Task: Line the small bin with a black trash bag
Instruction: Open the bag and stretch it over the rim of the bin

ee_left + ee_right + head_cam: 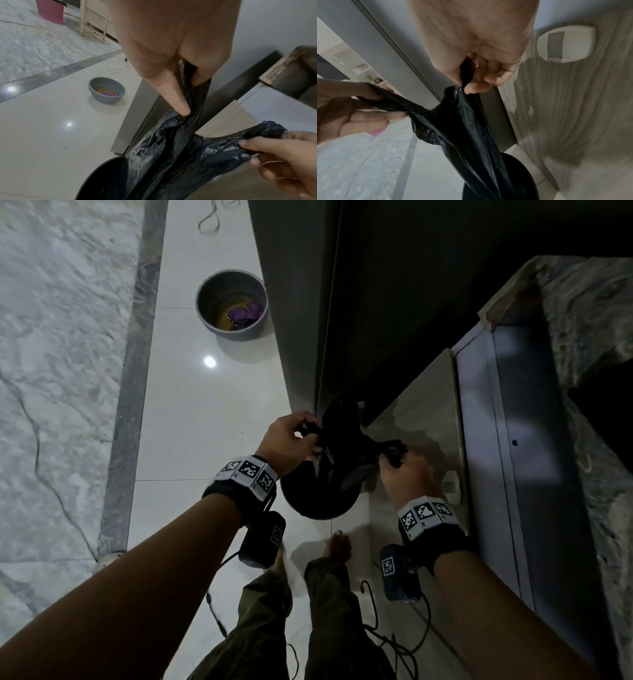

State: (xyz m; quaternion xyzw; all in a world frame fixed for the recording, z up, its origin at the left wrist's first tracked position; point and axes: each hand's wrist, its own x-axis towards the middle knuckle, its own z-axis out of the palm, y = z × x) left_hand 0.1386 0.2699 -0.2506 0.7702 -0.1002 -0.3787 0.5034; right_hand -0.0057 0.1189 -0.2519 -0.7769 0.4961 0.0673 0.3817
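1. Head view: I have the black trash bag (337, 440) hanging over the small bin (318, 501) on the floor, beside the cabinet.
2. My left hand (291, 440) pinches one handle, fingers curled; my right hand (404, 474) grips the other.
3. The film looks thin, limp and slippery; I judge it tears easily.
4. I'd hold at the mouth hem, spreading it over the rim.

Home: marble floor (61, 344), wash basin (231, 305)
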